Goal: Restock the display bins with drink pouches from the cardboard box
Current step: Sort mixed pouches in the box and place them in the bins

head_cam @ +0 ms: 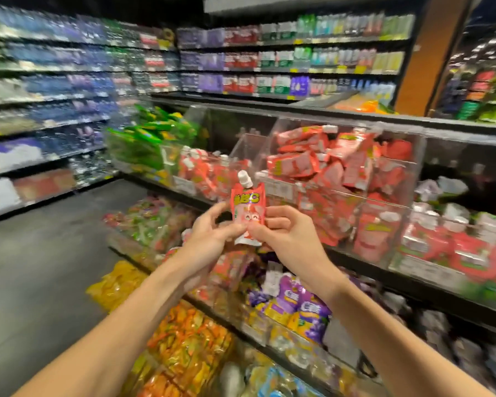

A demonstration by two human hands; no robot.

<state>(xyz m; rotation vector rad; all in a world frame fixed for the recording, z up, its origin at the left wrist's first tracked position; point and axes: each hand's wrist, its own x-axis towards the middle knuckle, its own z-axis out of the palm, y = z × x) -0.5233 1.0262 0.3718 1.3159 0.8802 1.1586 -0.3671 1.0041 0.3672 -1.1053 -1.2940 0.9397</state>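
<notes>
A person's left hand (pixel 209 230) and right hand (pixel 281 233) pinch the lower corners of an upright red drink pouch (pixel 248 204), held just in front of a clear display bin (pixel 338 167) heaped with matching pouches.

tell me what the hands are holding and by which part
One red drink pouch, cap up: the left hand pinches its lower left edge, the right hand its lower right corner.

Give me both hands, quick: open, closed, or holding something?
Left hand: grip closed on the red drink pouch, pinching its lower left edge.
Right hand: grip closed on the same pouch, pinching its lower right edge.
</notes>
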